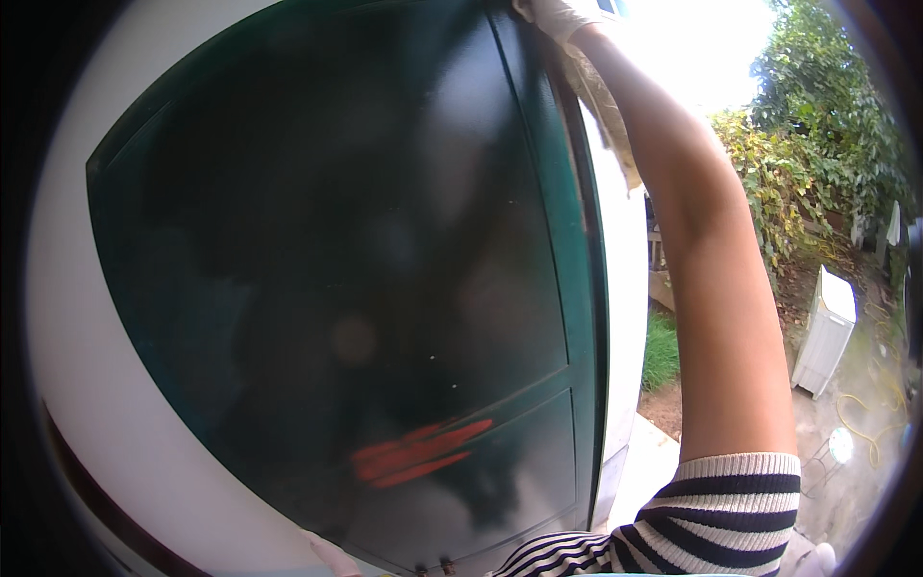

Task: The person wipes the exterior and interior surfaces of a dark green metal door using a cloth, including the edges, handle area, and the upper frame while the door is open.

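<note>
A dark green, glossy door panel [346, 238] fills most of the view. My right arm stretches up along its right edge, and my right hand [559, 20], in a whitish glove, is at the door's upper right corner. A beige cloth [606, 119] hangs down from that hand, behind the forearm; the fingertips are partly cut off by the top of the picture. At the lower left, a small pale part of what appears to be my left hand [330, 554] shows beside the door's lower edge; its fingers are mostly out of view.
An orange-red patch [422, 454] marks the door's lower part. A white wall [79, 288] borders the door on the left. Outside at right are leafy vines [786, 166], a white bin-like container [826, 332], a yellow hose [862, 425] and grass [660, 353].
</note>
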Motion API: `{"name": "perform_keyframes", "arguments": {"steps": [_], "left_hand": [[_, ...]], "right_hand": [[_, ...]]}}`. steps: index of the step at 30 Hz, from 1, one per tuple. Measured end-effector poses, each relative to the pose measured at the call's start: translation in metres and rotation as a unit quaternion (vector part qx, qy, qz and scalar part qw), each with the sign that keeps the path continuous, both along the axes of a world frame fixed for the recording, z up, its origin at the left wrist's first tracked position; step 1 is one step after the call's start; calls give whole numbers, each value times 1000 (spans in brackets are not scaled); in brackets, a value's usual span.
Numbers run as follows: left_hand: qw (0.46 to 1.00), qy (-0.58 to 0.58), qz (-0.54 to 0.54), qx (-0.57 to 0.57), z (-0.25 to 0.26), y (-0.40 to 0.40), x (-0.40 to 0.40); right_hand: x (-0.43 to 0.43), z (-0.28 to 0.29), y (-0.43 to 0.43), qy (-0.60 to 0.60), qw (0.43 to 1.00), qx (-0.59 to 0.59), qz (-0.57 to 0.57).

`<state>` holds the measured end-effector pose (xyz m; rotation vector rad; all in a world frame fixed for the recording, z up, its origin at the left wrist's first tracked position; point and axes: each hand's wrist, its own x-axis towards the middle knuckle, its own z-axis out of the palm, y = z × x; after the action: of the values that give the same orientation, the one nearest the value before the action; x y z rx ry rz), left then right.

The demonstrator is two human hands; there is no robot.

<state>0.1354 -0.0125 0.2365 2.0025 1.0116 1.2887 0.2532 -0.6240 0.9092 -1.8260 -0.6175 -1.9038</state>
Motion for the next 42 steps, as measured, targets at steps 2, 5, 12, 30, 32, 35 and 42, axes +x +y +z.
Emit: {"name": "perform_keyframes", "arguments": {"steps": [2, 5, 12, 30, 32, 35, 42], "left_hand": [[984, -145, -76, -77, 9, 2, -5], [980, -160, -76, -89, 12, 0, -5], [975, -178, -78, -109, 18, -7, -17], [924, -222, -204, -236, 52, -29, -46], [911, -240, -199, -271, 63, -39, -50], [907, -232, -231, -264, 33, -6, -44], [916, -164, -209, -302, 45, -30, -50]], "right_hand": [[-10, -12, 6, 42, 999, 2, 11], [-27, -82, 3, 64, 989, -81, -108], [-72, -306, 21, 246, 946, 103, 183], [-40, -163, 4, -131, 976, -170, -42], [-26, -247, 3, 11, 971, -124, -206], [-54, -385, 8, 221, 969, -87, -67], [-112, -497, 0, 388, 648, 433, 493]]}}
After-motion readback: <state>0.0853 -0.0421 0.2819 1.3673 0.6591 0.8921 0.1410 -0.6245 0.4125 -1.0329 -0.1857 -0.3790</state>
